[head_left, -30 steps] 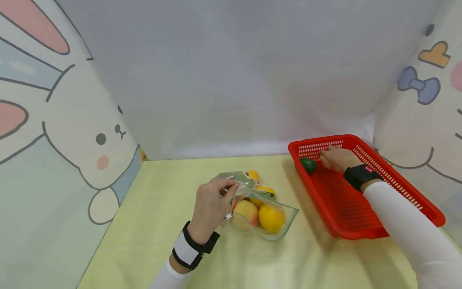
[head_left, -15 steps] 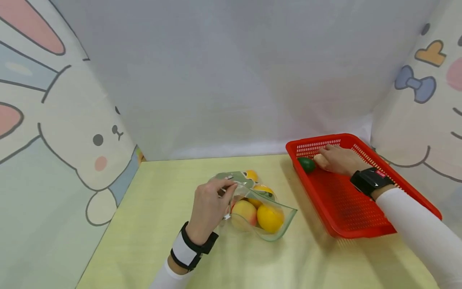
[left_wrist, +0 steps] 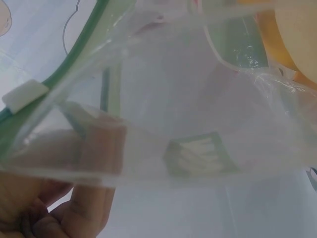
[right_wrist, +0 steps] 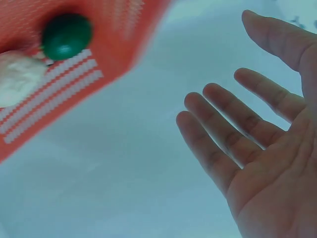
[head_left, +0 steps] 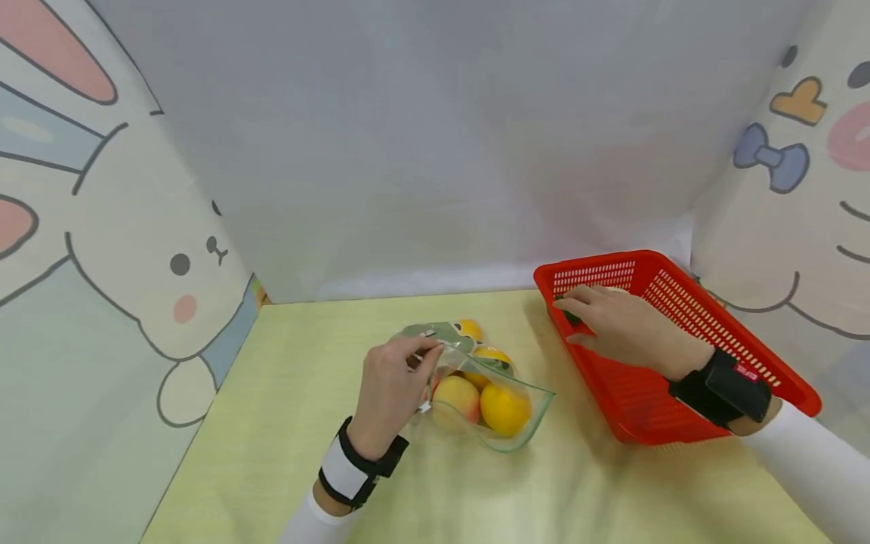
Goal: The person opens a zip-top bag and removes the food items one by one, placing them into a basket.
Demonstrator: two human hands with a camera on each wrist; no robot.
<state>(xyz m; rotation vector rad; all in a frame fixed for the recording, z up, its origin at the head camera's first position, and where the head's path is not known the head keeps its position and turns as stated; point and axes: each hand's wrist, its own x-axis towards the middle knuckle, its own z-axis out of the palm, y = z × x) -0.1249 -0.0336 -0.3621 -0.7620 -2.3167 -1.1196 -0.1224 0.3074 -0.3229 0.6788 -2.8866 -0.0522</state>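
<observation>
My left hand (head_left: pixel 394 385) pinches the upper edge of a clear zip bag (head_left: pixel 541 400) with green trim, holding its mouth up. Inside lie a peach (head_left: pixel 455 398), an orange (head_left: pixel 506 410) and more yellow-orange fruit behind. The left wrist view shows fingers behind the see-through film and a white slider (left_wrist: pixel 25 95) on the zip. My right hand (head_left: pixel 621 332) is over the red basket (head_left: pixel 598 400), fingers spread and palm bare in the right wrist view. A glossy dark green round item (right_wrist: pixel 67 36) and a lumpy off-white one (right_wrist: pixel 20 78) lie in the basket, mostly hidden by that hand in the head view.
The basket, with slotted sides, stands at the right of the pale yellow table (head_left: pixel 306 347). A grey-white backdrop (head_left: pixel 421 151) rises behind the table. Walls printed with cartoon animals flank it on both sides.
My right hand has come back from the basket's far end, toward me and slightly left, and now covers most of the green item. The left hand keeps its pinch on the bag.
</observation>
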